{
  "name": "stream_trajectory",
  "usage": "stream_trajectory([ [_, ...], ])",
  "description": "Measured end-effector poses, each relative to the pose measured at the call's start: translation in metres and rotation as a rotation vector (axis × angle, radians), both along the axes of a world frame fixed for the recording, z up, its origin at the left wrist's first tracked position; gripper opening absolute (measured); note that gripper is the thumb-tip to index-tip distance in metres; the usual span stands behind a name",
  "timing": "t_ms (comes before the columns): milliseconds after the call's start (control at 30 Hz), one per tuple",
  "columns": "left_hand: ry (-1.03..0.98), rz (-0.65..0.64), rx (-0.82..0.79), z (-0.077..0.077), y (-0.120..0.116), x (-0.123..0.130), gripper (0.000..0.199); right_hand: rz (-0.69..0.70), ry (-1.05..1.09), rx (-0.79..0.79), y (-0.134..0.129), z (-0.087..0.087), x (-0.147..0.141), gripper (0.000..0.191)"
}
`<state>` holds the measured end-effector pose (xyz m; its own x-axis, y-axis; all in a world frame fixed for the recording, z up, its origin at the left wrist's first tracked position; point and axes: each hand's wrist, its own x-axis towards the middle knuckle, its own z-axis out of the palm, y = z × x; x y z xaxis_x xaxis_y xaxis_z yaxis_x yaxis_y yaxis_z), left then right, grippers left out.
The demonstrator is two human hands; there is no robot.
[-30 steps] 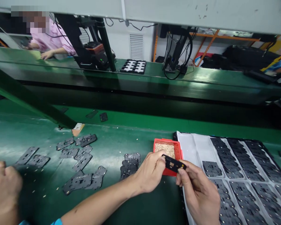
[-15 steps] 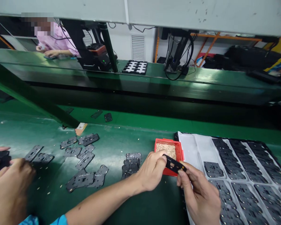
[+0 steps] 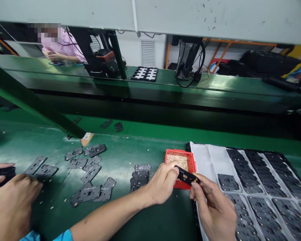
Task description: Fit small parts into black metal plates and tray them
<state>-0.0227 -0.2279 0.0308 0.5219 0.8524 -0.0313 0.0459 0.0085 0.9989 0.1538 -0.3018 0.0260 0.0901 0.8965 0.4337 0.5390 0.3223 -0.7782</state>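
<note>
Black rectangular plate (image 3: 187,174), glossy, thin and tilted, with small gold and coppery patches on its face, sits pinched between left hand (image 3: 163,182) and right hand (image 3: 213,204) over the red bin (image 3: 193,161).

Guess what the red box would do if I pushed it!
The red box probably wouldn't tip, as it looks wide and low. Its open top might let the loose bits spill. Pushed right, it would likely bump the tray beside it.
</note>
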Motion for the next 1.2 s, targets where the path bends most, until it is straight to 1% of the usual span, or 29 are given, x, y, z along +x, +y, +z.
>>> stream_trajectory([
  [200,-0.001,0.048,0.024,-0.0029,0.0009,0.0031,0.031,-0.008,-0.038,0.053,0.0005,0.0056,-0.004,0.03],
  [367,0.004,0.048,0.045,-0.0019,0.001,0.0035,0.031,-0.002,-0.047,0.07,-0.0008,0.0043,-0.0037,0.031],
  [600,-0.017,0.01,0.044,-0.0034,0.0021,0.0032,0.029,-0.011,-0.035,0.007,-0.0012,0.0001,0.0012,0.028],
  [767,-0.045,-0.002,0.006,-0.0051,0.0012,0.0021,0.032,-0.005,-0.034,0.006,-0.0005,0.0002,0.0017,0.026],
  [900,-0.009,0.022,-0.017,-0.0014,-0.0001,0.0025,0.034,-0.004,-0.03,0.013,-0.0015,0.002,0.0002,0.028],
  [1000,0.028,0.031,-0.006,0.0018,-0.0003,0.0028,0.033,-0.005,-0.039,0.011,-0.0022,0.0017,0.0,0.028],
  [1200,0.06,0.01,0.005,0.0022,0.001,0.0042,0.03,-0.001,0.032,-0.065,-0.004,-0.0042,0.0015,0.026],
])
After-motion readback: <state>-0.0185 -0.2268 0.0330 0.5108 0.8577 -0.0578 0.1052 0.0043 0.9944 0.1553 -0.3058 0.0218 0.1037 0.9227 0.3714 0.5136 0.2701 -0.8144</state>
